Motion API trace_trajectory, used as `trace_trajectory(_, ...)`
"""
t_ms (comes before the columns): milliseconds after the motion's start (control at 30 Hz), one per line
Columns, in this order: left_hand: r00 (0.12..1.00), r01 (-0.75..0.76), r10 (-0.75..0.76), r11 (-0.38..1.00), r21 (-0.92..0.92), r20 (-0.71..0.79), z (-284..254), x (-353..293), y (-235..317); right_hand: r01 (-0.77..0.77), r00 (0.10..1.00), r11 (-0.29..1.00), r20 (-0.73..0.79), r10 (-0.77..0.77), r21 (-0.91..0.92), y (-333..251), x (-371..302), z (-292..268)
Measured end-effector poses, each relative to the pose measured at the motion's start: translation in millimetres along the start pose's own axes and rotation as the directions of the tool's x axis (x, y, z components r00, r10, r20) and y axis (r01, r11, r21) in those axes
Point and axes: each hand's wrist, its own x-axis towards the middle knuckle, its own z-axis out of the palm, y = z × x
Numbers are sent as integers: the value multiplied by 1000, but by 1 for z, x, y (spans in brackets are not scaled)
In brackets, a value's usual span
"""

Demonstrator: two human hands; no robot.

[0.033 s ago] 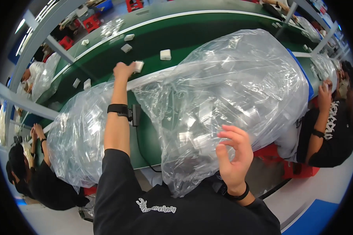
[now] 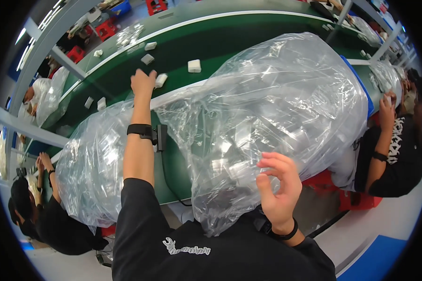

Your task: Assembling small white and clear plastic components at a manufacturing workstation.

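Note:
My left hand (image 2: 143, 83) reaches over the green conveyor belt (image 2: 173, 58), thumb and fingertips apart with nothing visible between them. Just right of it lies a small white box (image 2: 161, 80), at the belt's near edge. My right hand (image 2: 281, 187) hovers, fingers loosely bent and thumb apart, empty, by the near edge of a big clear plastic bag (image 2: 286, 103). Pale, blocky items show blurrily through that bag. More small white boxes, such as the one farther right (image 2: 194, 66), are scattered on the belt.
A second clear bag (image 2: 91, 159) bulges to the left of my left arm. A black cable (image 2: 166, 180) hangs near my left wrist. People sit on both sides, one in a black shirt (image 2: 396, 159) at right. Grey metal posts (image 2: 30, 124) frame the left side.
My left hand has shifted slightly left, and its thumb has come away from the white box beside it. The whole view has slid a little. My right hand is nearly unchanged.

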Motion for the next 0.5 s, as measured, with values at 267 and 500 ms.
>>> trace_trajectory(267, 798, -252, 313, 950, -186, 515, 34, -26, 171, -11, 984, 997, 176, 25, -78, -1, 10, -6)
trace_trajectory(500, 650, 611, 282, 358, -707, 705, -64, -27, 140, 38, 995, 999, 88, -37, -6, 12, 11, -1)
